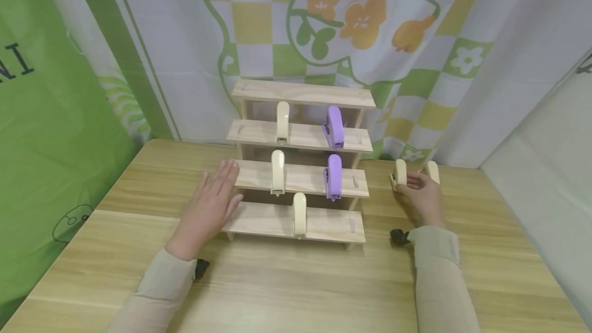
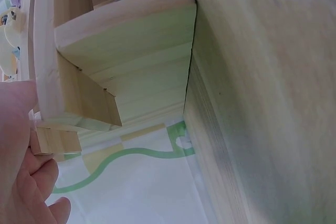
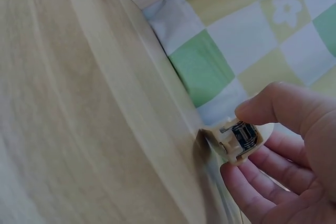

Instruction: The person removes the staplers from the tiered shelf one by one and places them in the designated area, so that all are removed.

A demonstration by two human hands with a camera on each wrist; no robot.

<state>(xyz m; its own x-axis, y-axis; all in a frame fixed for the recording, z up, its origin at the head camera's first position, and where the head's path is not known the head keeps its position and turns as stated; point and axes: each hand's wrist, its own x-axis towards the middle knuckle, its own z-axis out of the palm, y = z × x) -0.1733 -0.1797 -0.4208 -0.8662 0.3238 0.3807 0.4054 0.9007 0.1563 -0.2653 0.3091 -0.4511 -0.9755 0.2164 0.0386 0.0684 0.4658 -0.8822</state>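
Observation:
A stepped wooden rack [image 1: 263, 218] holds several small staplers: a cream stapler [image 1: 300, 215] on the lowest step, and a cream and a purple stapler [image 1: 334, 177] on each of the two steps above. My left hand [image 1: 208, 209] lies with its fingers extended at the rack's left end, fingertips at the second step; the left wrist view shows it beside the step ends [image 2: 89, 98]. Over on the right, my right hand [image 1: 422, 197] pinches another cream stapler [image 1: 400, 174] between thumb and fingers. The right wrist view shows this stapler [image 3: 241, 137] end-on, low over the tabletop.
One more cream stapler [image 1: 432, 171] stands just behind my right hand. The rack's top step [image 1: 300, 92] is bare. A patterned curtain [image 1: 252, 24] hangs behind the wooden table [image 1: 296, 292], with a green cloth [image 1: 51, 117] on the left.

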